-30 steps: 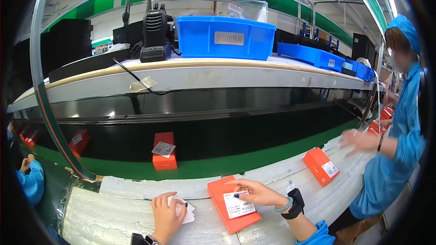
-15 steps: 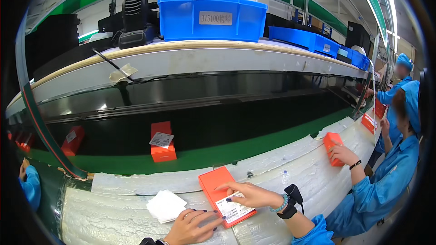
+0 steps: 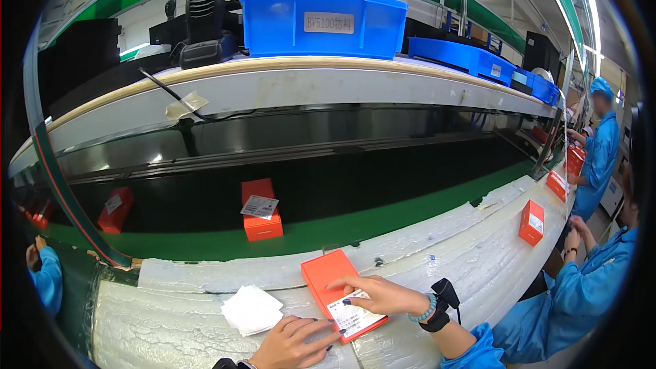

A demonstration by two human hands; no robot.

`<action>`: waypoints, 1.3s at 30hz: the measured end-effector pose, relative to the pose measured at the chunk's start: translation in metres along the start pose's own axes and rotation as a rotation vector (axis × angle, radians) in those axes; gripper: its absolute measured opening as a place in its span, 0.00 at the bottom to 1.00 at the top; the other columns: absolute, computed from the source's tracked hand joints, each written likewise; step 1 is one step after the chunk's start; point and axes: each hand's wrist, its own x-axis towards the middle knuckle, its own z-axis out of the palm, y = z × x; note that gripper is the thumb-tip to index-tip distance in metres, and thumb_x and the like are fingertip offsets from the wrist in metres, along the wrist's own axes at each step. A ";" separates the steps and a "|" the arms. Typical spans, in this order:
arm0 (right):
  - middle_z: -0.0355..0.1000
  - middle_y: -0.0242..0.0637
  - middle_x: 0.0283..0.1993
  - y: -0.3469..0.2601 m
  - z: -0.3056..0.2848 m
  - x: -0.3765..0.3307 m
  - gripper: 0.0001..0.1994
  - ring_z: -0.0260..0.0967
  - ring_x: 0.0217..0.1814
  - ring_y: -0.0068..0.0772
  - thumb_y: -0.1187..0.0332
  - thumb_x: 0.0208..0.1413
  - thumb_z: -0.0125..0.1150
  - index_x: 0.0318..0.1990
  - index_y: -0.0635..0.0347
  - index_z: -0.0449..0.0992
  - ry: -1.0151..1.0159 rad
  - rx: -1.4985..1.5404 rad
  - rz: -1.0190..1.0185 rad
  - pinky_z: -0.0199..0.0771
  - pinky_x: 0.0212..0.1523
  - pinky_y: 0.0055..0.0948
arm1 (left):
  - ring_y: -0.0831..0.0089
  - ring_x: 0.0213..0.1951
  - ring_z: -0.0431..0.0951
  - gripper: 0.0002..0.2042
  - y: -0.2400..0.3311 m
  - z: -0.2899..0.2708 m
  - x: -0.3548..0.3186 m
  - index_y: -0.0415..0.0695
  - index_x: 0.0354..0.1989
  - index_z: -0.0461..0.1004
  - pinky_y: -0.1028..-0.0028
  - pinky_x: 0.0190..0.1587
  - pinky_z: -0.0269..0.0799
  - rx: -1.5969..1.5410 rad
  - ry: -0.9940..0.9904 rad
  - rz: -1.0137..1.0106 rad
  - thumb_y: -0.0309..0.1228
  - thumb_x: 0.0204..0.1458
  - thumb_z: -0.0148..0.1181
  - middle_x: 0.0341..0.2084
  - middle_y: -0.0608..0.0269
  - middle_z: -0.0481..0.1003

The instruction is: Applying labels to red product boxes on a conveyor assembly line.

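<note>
An orange-red box (image 3: pixel 326 268) lies on the padded worktop in front of me, with a white printed label (image 3: pixel 354 317) on its near part. My right hand (image 3: pixel 383 297) rests over the box from the right, its thumb on the label and its index finger stretched across the box top. From the lower left, my left hand (image 3: pixel 292 343) reaches toward the box with fingers extended, the tips at the label's left edge. Beside that hand lies a loose stack of white sheets (image 3: pixel 251 309).
Beyond the worktop runs a dark green conveyor belt (image 3: pixel 205 249), carrying an orange box with a slip (image 3: pixel 262 229) and others farther left. Another labelled box (image 3: pixel 531 223) stands to the right, near a co-worker in blue (image 3: pixel 591 294). Blue bins (image 3: pixel 321 44) sit on the shelf above.
The boxes on the belt have shifted slightly right. The co-worker's hand has left the box on the right and drawn back. My hands have barely moved.
</note>
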 end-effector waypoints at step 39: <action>0.64 0.44 0.58 -0.024 0.066 -0.013 0.23 0.61 0.60 0.48 0.65 0.52 0.59 0.56 0.59 0.68 0.295 -0.980 -0.046 0.59 0.60 0.41 | 0.59 0.48 0.72 0.18 0.002 0.003 -0.002 0.50 0.45 0.76 0.61 0.50 0.68 -0.061 0.015 -0.048 0.27 0.41 0.61 0.46 0.61 0.73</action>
